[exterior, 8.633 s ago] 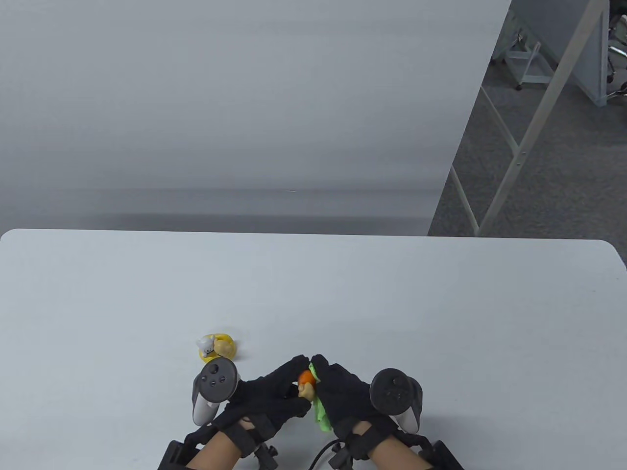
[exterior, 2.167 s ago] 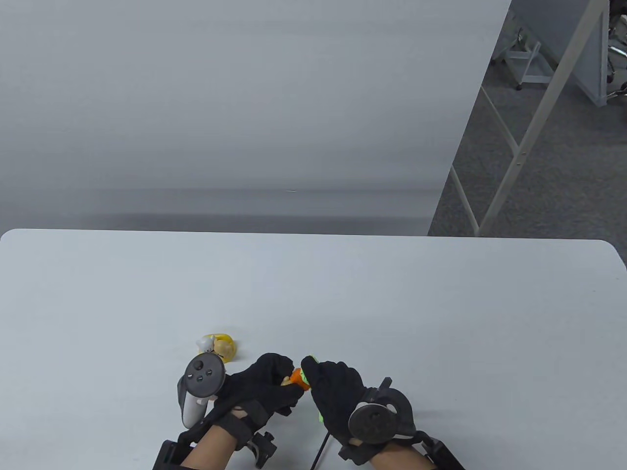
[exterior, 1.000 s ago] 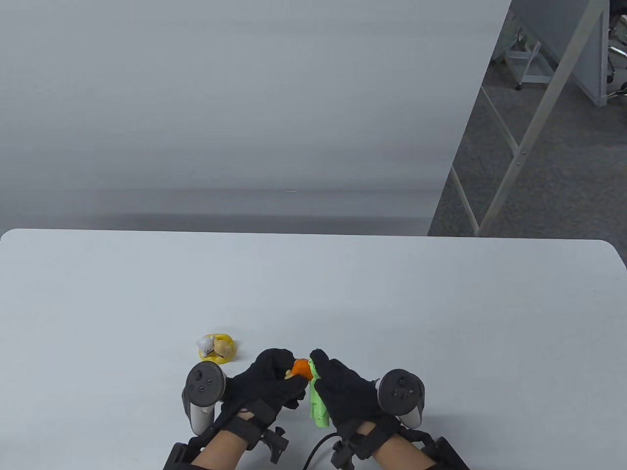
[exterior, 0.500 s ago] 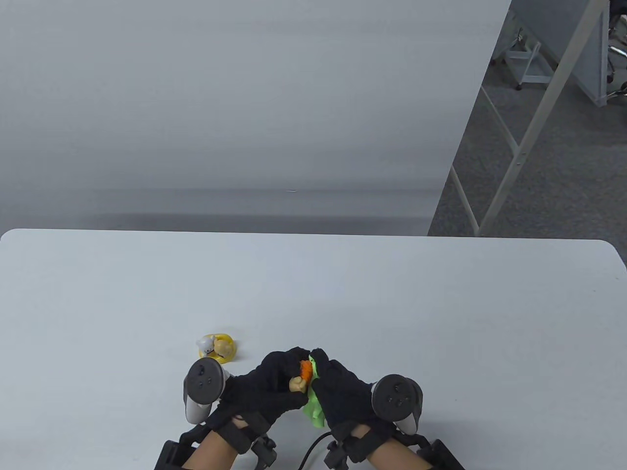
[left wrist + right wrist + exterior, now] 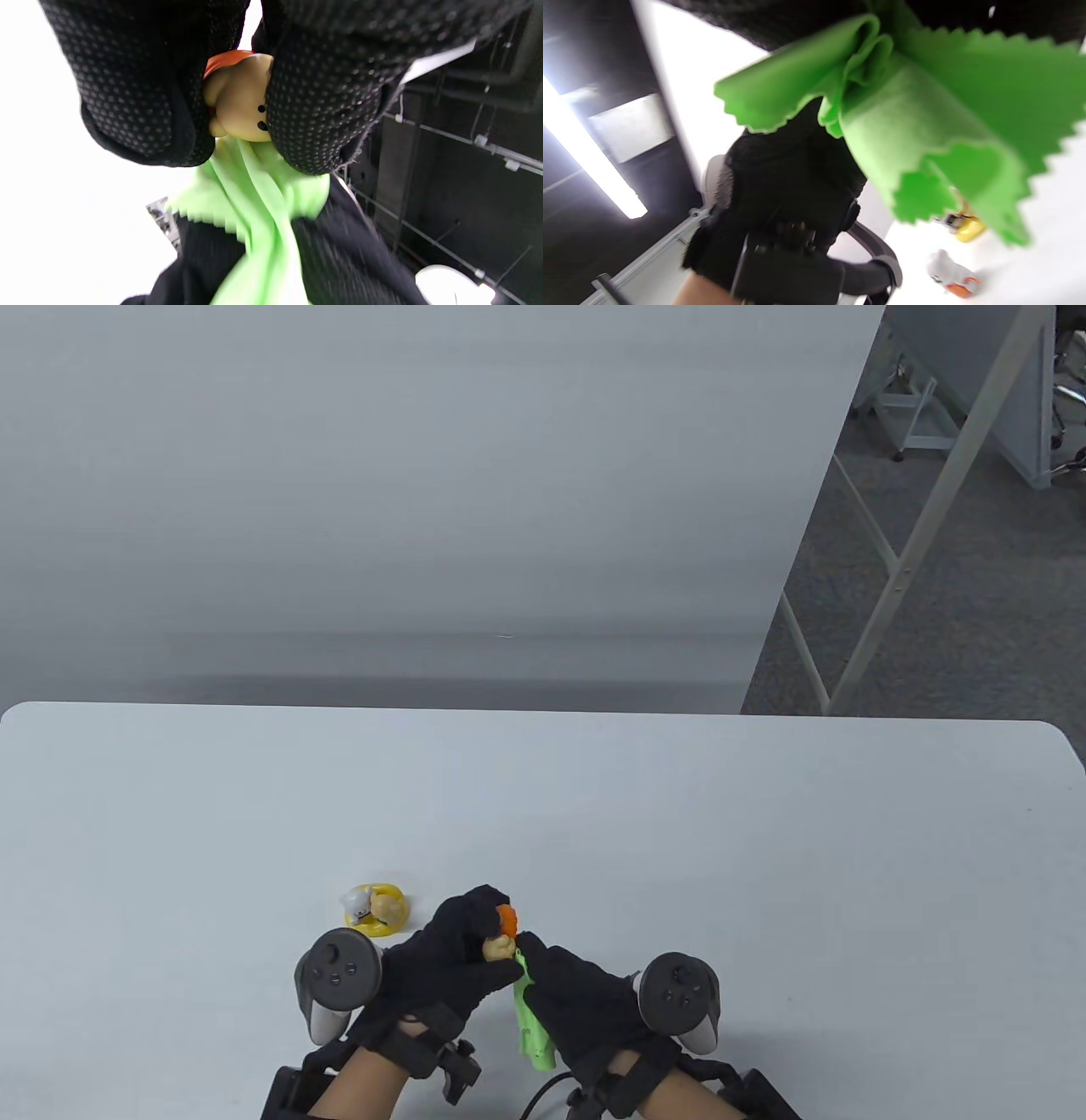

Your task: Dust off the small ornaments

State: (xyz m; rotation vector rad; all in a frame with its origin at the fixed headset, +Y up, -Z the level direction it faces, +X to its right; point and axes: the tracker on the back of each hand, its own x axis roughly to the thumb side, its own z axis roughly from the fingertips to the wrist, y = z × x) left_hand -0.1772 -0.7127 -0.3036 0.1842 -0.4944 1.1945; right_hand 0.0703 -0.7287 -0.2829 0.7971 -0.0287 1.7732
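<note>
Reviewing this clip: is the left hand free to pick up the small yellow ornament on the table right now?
Probably not yet. The left hand grips the orange-capped beige figurine against the green cloth. The yellow ornament sits close beside it on the white table, unobstructed.

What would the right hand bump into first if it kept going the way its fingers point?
Probably the small tan figurine with an orange top, pinched by the left hand; the right hand points there.
</note>
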